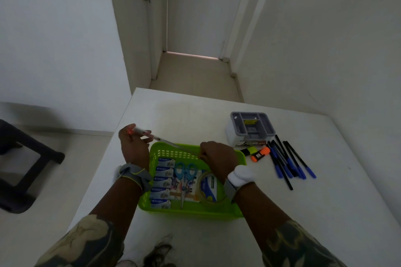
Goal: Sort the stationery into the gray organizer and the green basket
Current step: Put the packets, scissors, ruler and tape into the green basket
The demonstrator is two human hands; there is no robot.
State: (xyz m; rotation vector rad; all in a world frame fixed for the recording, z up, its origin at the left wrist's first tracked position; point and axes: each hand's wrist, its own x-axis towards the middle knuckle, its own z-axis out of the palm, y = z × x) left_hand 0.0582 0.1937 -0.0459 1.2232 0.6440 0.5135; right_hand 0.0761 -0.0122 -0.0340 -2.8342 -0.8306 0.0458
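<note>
Green basket (pixel 191 212) — white table (pixel 282 212), pale walls

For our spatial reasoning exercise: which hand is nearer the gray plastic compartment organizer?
Right. The right hand is over the green basket's far rim, just left of the gray plastic compartment organizer; the left hand is farther left.

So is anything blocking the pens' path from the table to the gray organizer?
Nothing visible does. The blue and black pens lie beside the gray plastic organizer; its open compartments face up, and both hands hold a clear ruler elsewhere.
</note>
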